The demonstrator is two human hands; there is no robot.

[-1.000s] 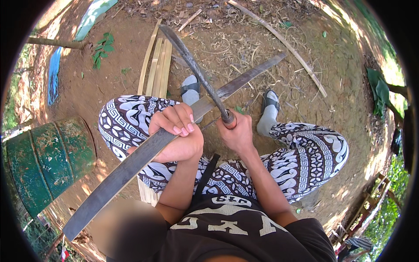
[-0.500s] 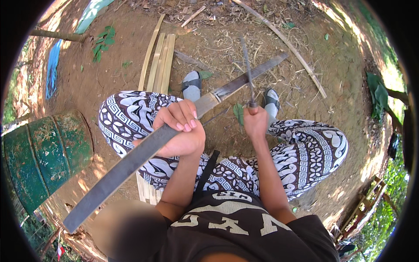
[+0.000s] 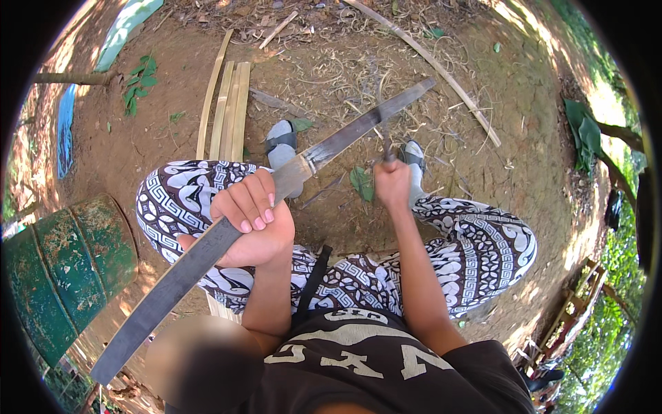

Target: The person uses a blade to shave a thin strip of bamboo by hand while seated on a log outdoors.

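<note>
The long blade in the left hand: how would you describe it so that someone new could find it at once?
Start at the patterned trousers of the seated person. Above the knees the left hand grips a long dark flat blade that runs diagonally from lower left to upper right. Unlike the pale bamboo strips lying on the ground, it is grey and held in the air.

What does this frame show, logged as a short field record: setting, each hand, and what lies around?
setting: outdoors, bare dirt ground, person seated
left hand: wrapped around a long dark blade, near its middle
right hand: gripping a thin stick that crosses the blade, blurred
blade direction: lower left to upper right
ground ahead: split bamboo strips, long bamboo pole, shavings
left side: green rusty drum
</note>
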